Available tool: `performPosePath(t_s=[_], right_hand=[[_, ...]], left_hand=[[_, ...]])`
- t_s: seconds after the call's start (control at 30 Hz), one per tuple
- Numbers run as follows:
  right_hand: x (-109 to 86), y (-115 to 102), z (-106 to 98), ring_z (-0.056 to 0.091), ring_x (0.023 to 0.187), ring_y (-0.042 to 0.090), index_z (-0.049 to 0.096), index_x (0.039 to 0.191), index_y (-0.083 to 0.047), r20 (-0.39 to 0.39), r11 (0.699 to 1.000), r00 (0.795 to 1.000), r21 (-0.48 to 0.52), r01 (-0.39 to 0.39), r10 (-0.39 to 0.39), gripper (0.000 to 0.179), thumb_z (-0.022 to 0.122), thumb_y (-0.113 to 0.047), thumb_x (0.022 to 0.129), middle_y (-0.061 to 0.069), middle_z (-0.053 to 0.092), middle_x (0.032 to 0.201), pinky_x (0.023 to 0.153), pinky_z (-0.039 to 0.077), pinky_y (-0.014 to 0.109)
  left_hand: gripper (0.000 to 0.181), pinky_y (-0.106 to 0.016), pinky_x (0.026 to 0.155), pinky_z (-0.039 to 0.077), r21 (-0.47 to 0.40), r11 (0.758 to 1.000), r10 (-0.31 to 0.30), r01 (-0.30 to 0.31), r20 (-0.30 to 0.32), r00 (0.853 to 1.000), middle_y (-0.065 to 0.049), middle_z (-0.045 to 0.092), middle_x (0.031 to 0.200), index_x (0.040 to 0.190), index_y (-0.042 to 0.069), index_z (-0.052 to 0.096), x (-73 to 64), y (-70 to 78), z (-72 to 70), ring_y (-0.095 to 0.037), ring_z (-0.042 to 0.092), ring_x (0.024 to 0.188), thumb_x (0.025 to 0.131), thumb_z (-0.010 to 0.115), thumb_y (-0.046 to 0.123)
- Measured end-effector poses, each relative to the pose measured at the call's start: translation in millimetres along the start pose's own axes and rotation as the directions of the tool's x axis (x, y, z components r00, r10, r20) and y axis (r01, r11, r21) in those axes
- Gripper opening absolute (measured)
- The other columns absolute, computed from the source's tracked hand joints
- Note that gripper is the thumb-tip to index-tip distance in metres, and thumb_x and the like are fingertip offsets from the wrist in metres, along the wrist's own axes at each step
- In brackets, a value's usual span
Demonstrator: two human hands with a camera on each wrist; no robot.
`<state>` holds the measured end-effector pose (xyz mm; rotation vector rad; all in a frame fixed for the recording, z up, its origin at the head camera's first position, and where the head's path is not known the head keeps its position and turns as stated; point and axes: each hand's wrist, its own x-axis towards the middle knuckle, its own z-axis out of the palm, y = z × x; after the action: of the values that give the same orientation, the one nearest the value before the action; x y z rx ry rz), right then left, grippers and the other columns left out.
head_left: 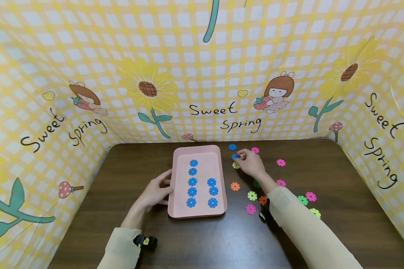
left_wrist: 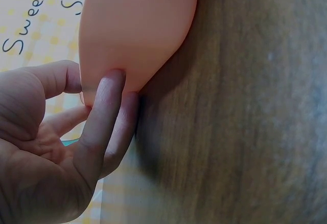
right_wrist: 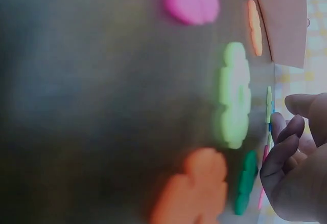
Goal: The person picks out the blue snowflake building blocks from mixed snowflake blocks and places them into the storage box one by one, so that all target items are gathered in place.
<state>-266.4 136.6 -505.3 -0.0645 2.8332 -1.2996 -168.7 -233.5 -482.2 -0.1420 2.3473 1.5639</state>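
A shallow pink tray (head_left: 202,213) lies on the table. Inside it, blue snowflake discs (head_left: 192,181) form a longer left column and a shorter right one. My left hand (head_left: 156,191) grips the tray's left side, and its bent fingers (left_wrist: 104,106) press the outer wall in the left wrist view. Right of the tray, my right hand (head_left: 252,163) reaches down to a blue disc (head_left: 235,156), with thumb and forefinger at its edge. The right wrist view shows these fingers bent; whether they pinch the disc is hidden. A yellow-green disc (head_left: 235,165) lies just below it.
Another blue disc (head_left: 232,147) lies beyond the right hand. Loose pink (head_left: 250,209), orange (head_left: 235,186), pale green (head_left: 252,195) and green discs (head_left: 303,200) are scattered right of the tray, some under the right forearm. A patterned cloth (head_left: 202,82) walls the table's back and sides.
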Motion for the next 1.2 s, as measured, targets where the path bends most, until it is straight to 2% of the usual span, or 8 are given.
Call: performPosePath(t_s=[0.37, 0.73, 0.93, 1.2], right_hand=[[9.4, -6.0, -2.7, 0.063, 0.074, 0.022, 0.067, 0.13, -0.006, 0.082, 0.996, 0.994, -0.064, -0.062, 0.067, 0.042, 0.074, -0.029, 0.096, 0.006, 0.068, 0.089, 0.064, 0.051, 0.038], [16.0, -7.4, -1.1, 0.066, 0.101, 0.033, 0.068, 0.127, -0.011, 0.076, 0.987, 0.989, -0.112, -0.117, 0.126, 0.041, 0.076, -0.033, 0.094, 0.011, 0.073, 0.113, 0.084, 0.054, 0.051], [18.7, -7.5, -1.6, 0.065, 0.103, 0.034, 0.066, 0.13, -0.011, 0.084, 0.986, 0.987, -0.105, -0.129, 0.138, 0.044, 0.076, -0.033, 0.093, 0.01, 0.073, 0.112, 0.086, 0.053, 0.053], [20.4, -9.0, -1.6, 0.064, 0.104, 0.034, 0.069, 0.125, -0.007, 0.1, 0.985, 0.986, -0.118, -0.124, 0.136, 0.04, 0.076, -0.03, 0.094, 0.011, 0.072, 0.117, 0.091, 0.053, 0.051]], left_hand=[[0.074, -0.046, 0.064, 0.064, -0.041, 0.999, 0.004, -0.004, 0.008, 1.0, -0.025, 0.053, 0.136, 0.163, 0.019, 0.036, 2.4, -2.9, 0.3, -0.029, 0.07, 0.089, 0.095, 0.06, 0.001], [0.074, -0.045, 0.064, 0.064, -0.028, 1.0, 0.002, -0.002, 0.007, 1.0, -0.025, 0.052, 0.136, 0.163, 0.019, 0.036, 0.9, -1.2, -0.7, -0.028, 0.07, 0.089, 0.095, 0.061, 0.002], [0.075, -0.045, 0.064, 0.064, -0.026, 1.0, 0.005, -0.005, 0.003, 1.0, -0.025, 0.052, 0.136, 0.163, 0.019, 0.036, 1.2, -0.9, -1.0, -0.027, 0.069, 0.089, 0.094, 0.061, 0.002], [0.075, -0.045, 0.065, 0.064, -0.024, 1.0, 0.006, -0.006, 0.006, 1.0, -0.025, 0.052, 0.136, 0.163, 0.019, 0.036, 0.9, -0.9, -0.6, -0.028, 0.069, 0.09, 0.094, 0.061, 0.002]])
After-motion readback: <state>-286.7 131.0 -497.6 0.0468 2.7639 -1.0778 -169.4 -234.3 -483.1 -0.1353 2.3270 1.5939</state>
